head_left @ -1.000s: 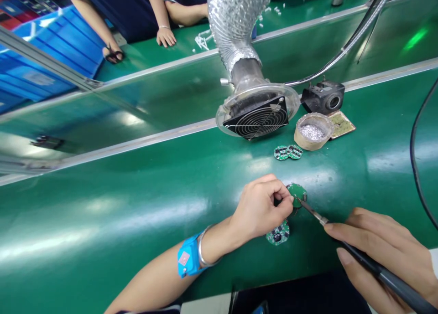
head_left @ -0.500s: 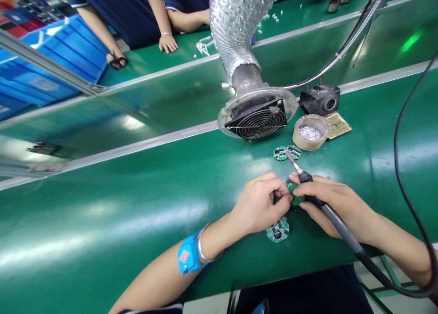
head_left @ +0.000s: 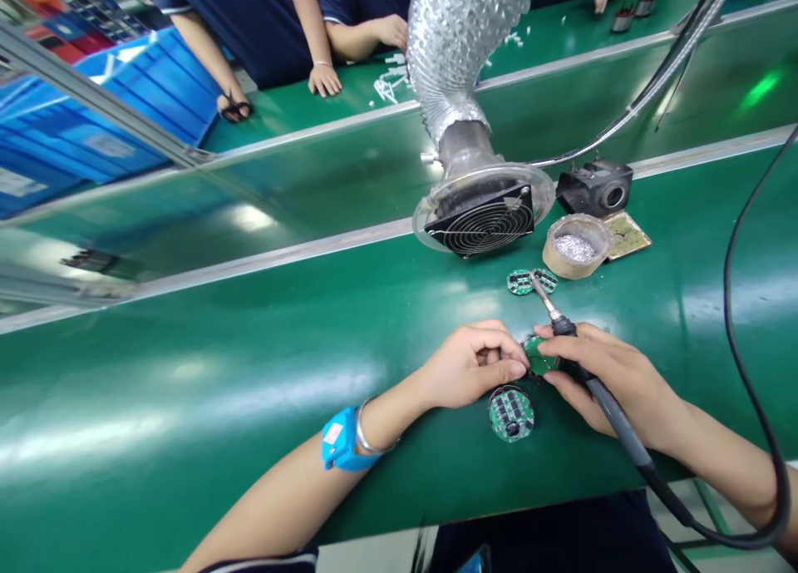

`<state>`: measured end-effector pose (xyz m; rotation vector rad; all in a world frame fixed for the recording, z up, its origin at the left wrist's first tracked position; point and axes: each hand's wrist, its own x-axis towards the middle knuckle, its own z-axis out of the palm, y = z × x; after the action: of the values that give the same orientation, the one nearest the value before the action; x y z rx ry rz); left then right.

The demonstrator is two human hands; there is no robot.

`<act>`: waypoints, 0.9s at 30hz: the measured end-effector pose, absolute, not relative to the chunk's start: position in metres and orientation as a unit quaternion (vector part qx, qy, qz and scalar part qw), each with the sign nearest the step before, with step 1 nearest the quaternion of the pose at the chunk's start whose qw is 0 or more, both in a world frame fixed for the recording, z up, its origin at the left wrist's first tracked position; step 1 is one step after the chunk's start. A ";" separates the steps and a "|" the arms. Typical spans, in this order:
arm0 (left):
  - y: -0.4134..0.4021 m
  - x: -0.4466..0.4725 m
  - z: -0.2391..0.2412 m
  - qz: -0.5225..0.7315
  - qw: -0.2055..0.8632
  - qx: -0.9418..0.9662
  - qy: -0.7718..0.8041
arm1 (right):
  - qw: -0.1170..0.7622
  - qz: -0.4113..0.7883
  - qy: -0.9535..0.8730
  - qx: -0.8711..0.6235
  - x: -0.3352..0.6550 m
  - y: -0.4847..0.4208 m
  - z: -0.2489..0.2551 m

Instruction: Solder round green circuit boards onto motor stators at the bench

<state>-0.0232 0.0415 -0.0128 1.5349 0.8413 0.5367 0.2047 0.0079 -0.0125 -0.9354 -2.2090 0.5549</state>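
My right hand (head_left: 623, 377) is wrapped around a soldering iron (head_left: 614, 411), whose metal tip points up and away towards two small circuit boards. The same hand's fingertips also steady a round green circuit board (head_left: 541, 357). At that board's left edge, my left hand (head_left: 477, 365) is closed in a pinch; a thin dark wire shows just below, and whether the fingers also grip it is unclear. Another round circuit board (head_left: 511, 415), with black components facing up, lies on the green bench below my left fingers.
Beyond my hands lie small boards (head_left: 519, 282), a round tub of silvery shavings (head_left: 574, 249), a square tin (head_left: 627, 236) and a black holder (head_left: 595, 188). A fume extractor fan (head_left: 490, 224) hangs over the bench. Co-workers' hands (head_left: 324, 80) rest at the far bench.
My left hand has shifted slightly left and up, uncovering more of the lower board. More of the held board's face now shows. The whole view has moved a little.
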 end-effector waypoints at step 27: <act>0.024 -0.001 0.009 0.237 0.411 0.774 0.419 | 0.344 0.137 -0.854 -0.364 0.224 -0.014 0.019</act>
<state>-0.0010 0.0238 0.0094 1.9497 1.0547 0.5962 0.2243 -0.0140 0.0194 -0.9455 -2.2193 0.3557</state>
